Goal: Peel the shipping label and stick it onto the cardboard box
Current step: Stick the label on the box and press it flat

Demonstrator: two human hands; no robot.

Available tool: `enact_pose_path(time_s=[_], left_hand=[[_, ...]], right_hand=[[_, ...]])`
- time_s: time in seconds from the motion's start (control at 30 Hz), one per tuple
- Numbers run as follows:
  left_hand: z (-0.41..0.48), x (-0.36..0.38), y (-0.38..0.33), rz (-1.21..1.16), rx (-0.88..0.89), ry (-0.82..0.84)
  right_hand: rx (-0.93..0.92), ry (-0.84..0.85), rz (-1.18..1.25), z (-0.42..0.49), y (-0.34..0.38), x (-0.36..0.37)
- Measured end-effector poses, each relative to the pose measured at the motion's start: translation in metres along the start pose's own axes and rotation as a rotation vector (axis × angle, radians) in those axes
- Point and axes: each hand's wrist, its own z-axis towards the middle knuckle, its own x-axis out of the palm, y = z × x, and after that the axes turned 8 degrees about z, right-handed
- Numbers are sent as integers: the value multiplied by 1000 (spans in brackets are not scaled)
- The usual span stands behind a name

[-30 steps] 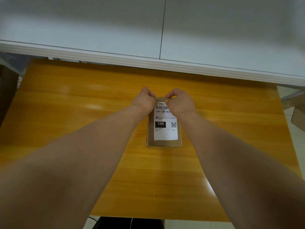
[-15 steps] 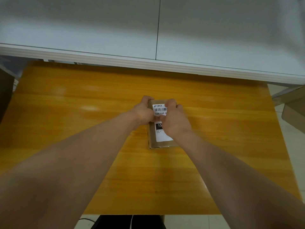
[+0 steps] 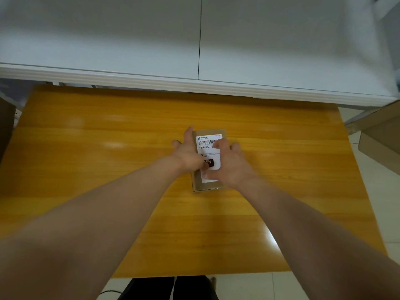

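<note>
A small brown cardboard box (image 3: 197, 184) lies on the orange wooden table (image 3: 108, 161), long side pointing away from me. A white shipping label (image 3: 208, 141) with a barcode and a black "15H" block lies flat on its top face. My left hand (image 3: 187, 153) rests against the box's left side, fingers along the edge and thumb on the label. My right hand (image 3: 232, 166) lies flat on the right half of the label, fingers spread, hiding that part and the box's right edge.
A white ledge (image 3: 194, 85) and white panels run along the table's far edge. Larger cardboard boxes (image 3: 381, 137) stand off the table at the right. A dark object (image 3: 5, 126) sits at the left edge. Tiled floor shows at the right.
Both hands were pinching the label's far end a second ago. They have since slid toward me over the label, the right palm now flat on it, the left hand beside the box.
</note>
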Motion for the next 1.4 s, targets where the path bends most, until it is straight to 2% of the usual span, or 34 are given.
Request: enact_pose_path(time_s=[0.07, 0.13, 0.27, 0.37, 0.5, 0.7, 0.8, 0.93, 1.13, 1.23, 1.4], left_hand=[[0, 1, 0, 15, -4, 1], [0, 2, -1, 38, -14, -14], [-7, 6, -3, 210, 149, -207], [-13, 14, -9, 306, 269, -315], [-14, 37, -16, 390, 244, -224], [-16, 47, -23, 565, 190, -215], [-15, 48, -26, 613, 184, -202], [-13, 47, -25, 594, 178, -187], [-2, 33, -21, 374, 196, -140], [1, 31, -20, 392, 209, -113], [2, 30, -20, 427, 211, -79]], right_hand=[[-11, 73, -98, -1, 1, -2], [-4, 107, -37, 2, -1, -8], [74, -148, 173, 12, -11, -20], [215, -131, 245, 13, -15, -22], [284, -22, 202, 8, -17, -12], [308, 103, 272, 15, -19, -25], [336, 75, 269, 18, -10, -31], [314, 53, 81, 23, -7, -25], [332, 77, 149, 31, -5, -28], [396, 33, 192, 35, -3, -31], [405, -8, 123, 44, -2, -25]])
